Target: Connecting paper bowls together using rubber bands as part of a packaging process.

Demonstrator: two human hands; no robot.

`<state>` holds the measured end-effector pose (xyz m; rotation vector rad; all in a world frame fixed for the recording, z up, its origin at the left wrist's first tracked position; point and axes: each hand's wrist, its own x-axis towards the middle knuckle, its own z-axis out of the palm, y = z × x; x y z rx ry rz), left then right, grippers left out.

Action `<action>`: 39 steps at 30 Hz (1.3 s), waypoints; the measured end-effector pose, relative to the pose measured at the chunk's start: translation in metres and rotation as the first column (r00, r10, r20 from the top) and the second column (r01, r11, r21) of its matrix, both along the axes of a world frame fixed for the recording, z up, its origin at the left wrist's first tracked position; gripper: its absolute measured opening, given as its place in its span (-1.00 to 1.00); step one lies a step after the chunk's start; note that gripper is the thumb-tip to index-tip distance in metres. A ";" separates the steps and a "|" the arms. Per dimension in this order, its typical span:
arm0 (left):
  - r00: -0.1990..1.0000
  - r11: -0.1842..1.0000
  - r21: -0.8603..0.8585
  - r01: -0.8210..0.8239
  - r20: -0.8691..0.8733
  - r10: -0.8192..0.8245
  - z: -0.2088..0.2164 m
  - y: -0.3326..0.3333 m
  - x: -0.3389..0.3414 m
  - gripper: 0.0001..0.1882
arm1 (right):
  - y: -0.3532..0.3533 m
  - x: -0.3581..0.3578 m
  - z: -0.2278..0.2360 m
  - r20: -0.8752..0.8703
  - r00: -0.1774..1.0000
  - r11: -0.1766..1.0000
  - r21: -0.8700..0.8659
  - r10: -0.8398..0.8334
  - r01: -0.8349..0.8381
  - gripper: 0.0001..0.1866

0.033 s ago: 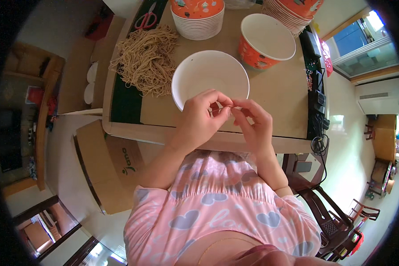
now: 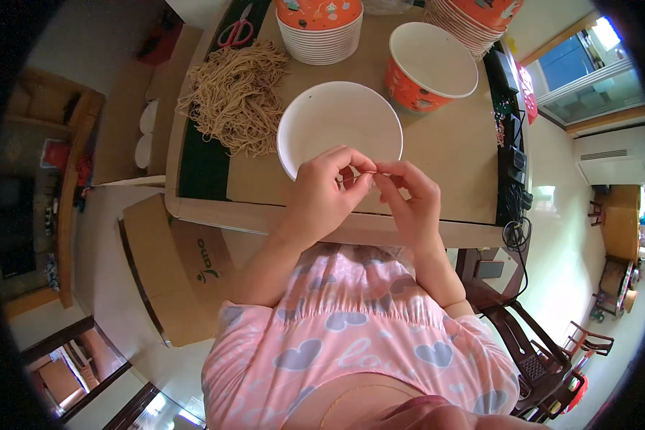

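Over the near rim of a white paper bucket (image 2: 340, 118), my left hand (image 2: 326, 193) and my right hand (image 2: 416, 201) meet with fingertips touching. Both are closed in a pinch on a thin strand (image 2: 357, 176); only a short piece of it shows, and its ends are hidden by my fingers. Left of the bucket lies a loose heap of beige string (image 2: 238, 97). Beyond the heap rests a pair of scissors (image 2: 236, 30) with pink handles. An orange-patterned paper bucket (image 2: 433, 61) with a white inside stands to the right.
At the table's far side are two stacks of nested orange-and-white buckets (image 2: 320, 32) (image 2: 473, 21). Black adapters and cables (image 2: 512, 165) line the right edge of the table (image 2: 451, 158). A cardboard box (image 2: 161, 272) sits on the floor at left, a dark chair (image 2: 530, 351) at right.
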<state>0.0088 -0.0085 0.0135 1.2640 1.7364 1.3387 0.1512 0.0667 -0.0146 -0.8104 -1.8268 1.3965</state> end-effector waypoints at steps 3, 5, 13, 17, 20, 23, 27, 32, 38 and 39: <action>0.998 1.000 0.003 -0.030 0.063 0.029 -0.004 -0.003 0.001 -0.90 | 0.003 -0.002 -0.007 0.005 1.000 1.000 0.009 -0.020 0.020 -0.92; 0.994 0.999 0.016 -0.042 0.098 0.040 -0.006 -0.005 0.002 -0.89 | 0.002 -0.005 -0.007 -0.006 1.000 1.000 0.012 -0.026 0.026 -0.94; 0.992 0.995 0.053 -0.090 -0.088 0.095 -0.006 -0.009 0.001 -0.91 | 0.000 -0.009 -0.013 -0.010 0.997 0.994 0.077 -0.072 0.072 -0.94; 0.995 0.995 0.082 0.052 -0.085 -0.045 -0.003 -0.012 0.003 -0.93 | 0.000 -0.010 -0.015 -0.032 0.995 0.989 0.105 -0.099 0.102 -0.95; 0.989 0.985 0.144 -0.099 0.126 0.081 -0.009 -0.012 0.005 -0.90 | -0.002 -0.009 -0.013 -0.040 0.995 0.992 0.091 -0.086 0.090 -0.95; 0.995 0.979 0.185 -0.087 -0.031 0.094 -0.012 -0.006 0.000 -0.82 | -0.003 -0.008 -0.010 -0.033 0.997 0.995 0.076 -0.069 0.071 -0.95; 0.977 0.973 0.228 -0.042 -0.193 0.087 -0.019 -0.005 0.001 -0.81 | -0.003 -0.007 -0.011 -0.023 0.999 0.992 0.120 -0.043 0.046 -0.93; 0.972 0.977 0.191 -0.096 -0.196 0.133 -0.014 -0.006 0.000 -0.87 | -0.004 -0.008 -0.002 0.027 0.999 0.997 0.071 -0.039 0.037 -0.88; 0.966 0.972 0.203 -0.120 -0.202 0.162 -0.011 -0.007 -0.001 -0.89 | -0.004 -0.009 0.001 0.123 0.992 0.995 0.098 -0.039 0.027 -0.87; 0.966 0.973 0.200 -0.118 -0.204 0.159 -0.012 -0.008 -0.001 -0.88 | -0.004 -0.009 0.000 0.136 0.990 0.993 0.118 -0.041 0.025 -0.87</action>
